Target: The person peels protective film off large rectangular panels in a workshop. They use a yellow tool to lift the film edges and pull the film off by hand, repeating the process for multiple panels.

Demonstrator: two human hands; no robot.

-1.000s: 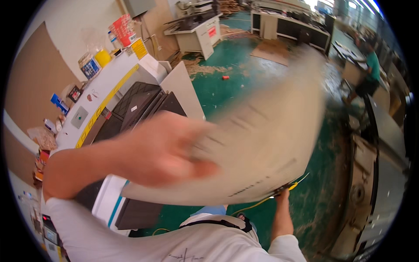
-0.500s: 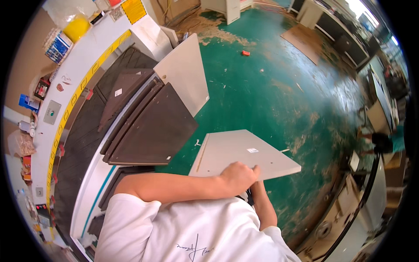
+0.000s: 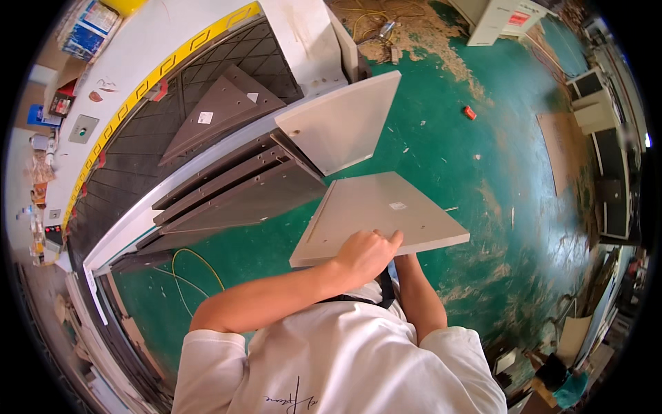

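Green floor [image 3: 431, 155], left hand [image 3: 365, 254] curled, gripping panel [image 3: 369, 203]

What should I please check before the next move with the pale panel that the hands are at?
1. Left hand at the near edge of the pale panel: ok; how far the fingers wrap it is hidden.
2. Right hand's grip: cannot tell; the right forearm runs up to the panel, which hides the hand.
3. White label showing on the upper face: ok.
4. Gap between the panel and the dark brown panels: cannot tell; depth is unclear.
5. Green floor free of loose things: not ok; a small red object lies there.
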